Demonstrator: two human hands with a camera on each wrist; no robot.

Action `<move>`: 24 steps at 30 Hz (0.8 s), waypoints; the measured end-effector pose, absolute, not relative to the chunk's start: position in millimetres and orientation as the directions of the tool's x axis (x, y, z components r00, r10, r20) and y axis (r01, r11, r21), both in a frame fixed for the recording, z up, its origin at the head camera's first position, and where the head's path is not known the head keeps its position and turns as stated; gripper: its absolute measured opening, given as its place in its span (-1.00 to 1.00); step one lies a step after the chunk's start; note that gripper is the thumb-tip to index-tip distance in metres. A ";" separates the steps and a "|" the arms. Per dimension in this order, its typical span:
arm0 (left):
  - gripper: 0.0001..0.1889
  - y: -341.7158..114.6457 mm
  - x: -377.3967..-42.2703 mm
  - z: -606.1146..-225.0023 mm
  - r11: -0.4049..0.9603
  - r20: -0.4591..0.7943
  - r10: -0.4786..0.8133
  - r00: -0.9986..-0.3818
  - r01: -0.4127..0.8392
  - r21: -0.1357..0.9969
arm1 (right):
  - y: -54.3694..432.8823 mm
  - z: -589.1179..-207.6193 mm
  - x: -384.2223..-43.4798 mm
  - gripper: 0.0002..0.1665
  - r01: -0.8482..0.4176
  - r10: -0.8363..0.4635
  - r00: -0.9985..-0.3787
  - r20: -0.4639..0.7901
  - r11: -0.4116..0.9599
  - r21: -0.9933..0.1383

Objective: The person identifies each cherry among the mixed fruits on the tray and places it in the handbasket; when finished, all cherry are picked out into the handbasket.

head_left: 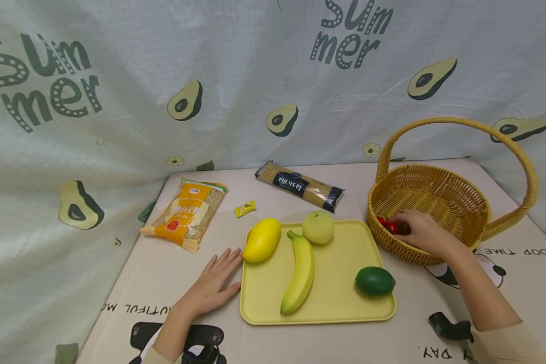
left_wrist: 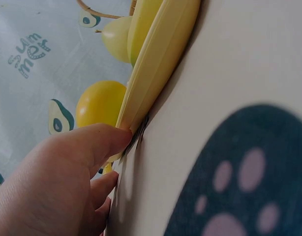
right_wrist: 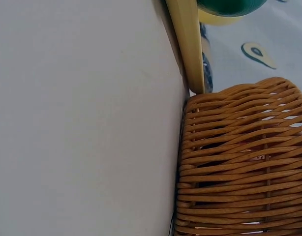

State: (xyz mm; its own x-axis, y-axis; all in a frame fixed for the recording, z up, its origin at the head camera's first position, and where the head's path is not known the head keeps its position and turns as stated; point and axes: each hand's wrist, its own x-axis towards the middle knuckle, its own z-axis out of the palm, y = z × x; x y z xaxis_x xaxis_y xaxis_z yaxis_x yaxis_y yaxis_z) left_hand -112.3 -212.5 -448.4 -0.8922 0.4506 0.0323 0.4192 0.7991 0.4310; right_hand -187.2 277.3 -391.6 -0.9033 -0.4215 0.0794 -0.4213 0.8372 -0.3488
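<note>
My left hand [head_left: 214, 285] lies flat on the table with fingers spread beside the yellow tray [head_left: 341, 311]. In the left wrist view its thumb touches the tray's rim. On the tray are a yellow mango [head_left: 262, 240], a banana [head_left: 299, 273], a pale green round fruit [head_left: 318, 227] and a dark green fruit [head_left: 375, 281]. My right hand [head_left: 420, 231] reaches inside the wicker basket [head_left: 468, 202], fingers curled round a small red fruit [head_left: 393, 228] near the left wall. Another red fruit [head_left: 381, 221] sits beside it. Basket weave [right_wrist: 244, 162] hides this hand in the right wrist view.
Behind the tray lie a pasta packet [head_left: 300, 185] and a small yellow sachet [head_left: 245, 209]. A bag of grain [head_left: 188, 215] is at the back left. The basket's tall handle [head_left: 455, 121] arches over its opening. A black object [head_left: 450, 327] lies near the right forearm.
</note>
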 end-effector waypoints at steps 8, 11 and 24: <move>-0.32 -212.4 -113.4 -448.1 0.797 0.032 0.456 -0.890 0.424 0.430 | 278.3 -392.0 -191.0 -0.64 -0.424 -0.436 -0.898 0.056 0.827 -0.368; -0.32 -213.1 -114.9 -448.9 0.801 0.037 0.453 -0.891 0.425 0.422 | 278.3 -391.8 -192.1 -0.65 -0.428 -0.440 -0.896 0.057 0.823 -0.373; -0.32 -211.1 -117.5 -446.3 0.802 0.003 0.451 -0.893 0.406 0.438 | 284.2 -392.4 -192.9 -0.69 -0.414 -0.400 -0.909 0.121 0.823 -0.390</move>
